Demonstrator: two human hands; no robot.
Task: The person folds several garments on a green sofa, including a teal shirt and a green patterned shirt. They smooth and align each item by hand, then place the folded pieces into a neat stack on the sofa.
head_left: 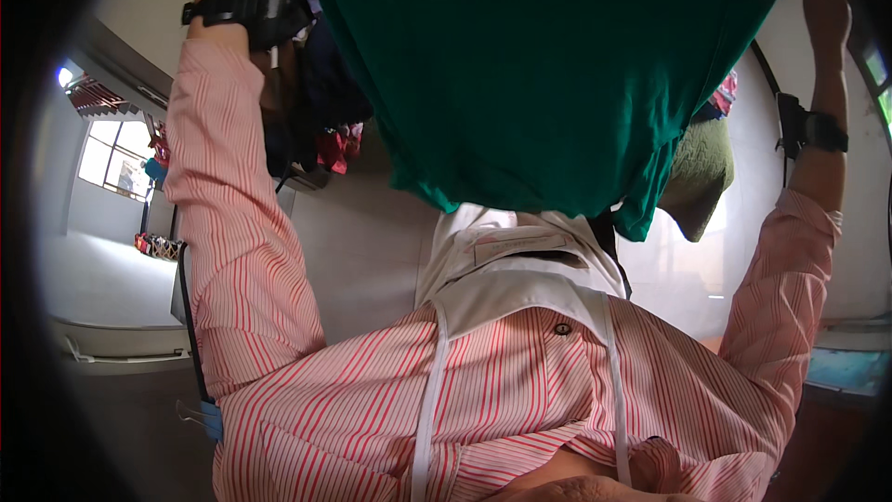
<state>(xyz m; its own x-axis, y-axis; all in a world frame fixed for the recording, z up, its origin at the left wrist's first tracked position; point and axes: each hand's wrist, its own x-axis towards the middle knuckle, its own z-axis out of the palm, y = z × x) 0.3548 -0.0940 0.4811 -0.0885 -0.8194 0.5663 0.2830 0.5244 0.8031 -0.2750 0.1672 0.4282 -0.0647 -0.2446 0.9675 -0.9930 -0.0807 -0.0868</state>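
A large dark green cloth (557,65) hangs spread out in front of me, its folded lower edge reaching down over my white apron. High at the right, my right hand (823,2) is closed on the cloth's upper right corner. My left arm stretches up along the left side, and the hand itself lies beyond the top edge of the picture, so its hold is hidden. The cloth's top edge is also cut off. Each wrist carries a black strapped device.
Behind the green cloth on the left hang dark and red garments (339,144). An olive-green cloth (699,177) droops at the right. Pale floor tiles (362,251) show below. Far left are a bright window (116,156) and a basket (160,246) by the wall.
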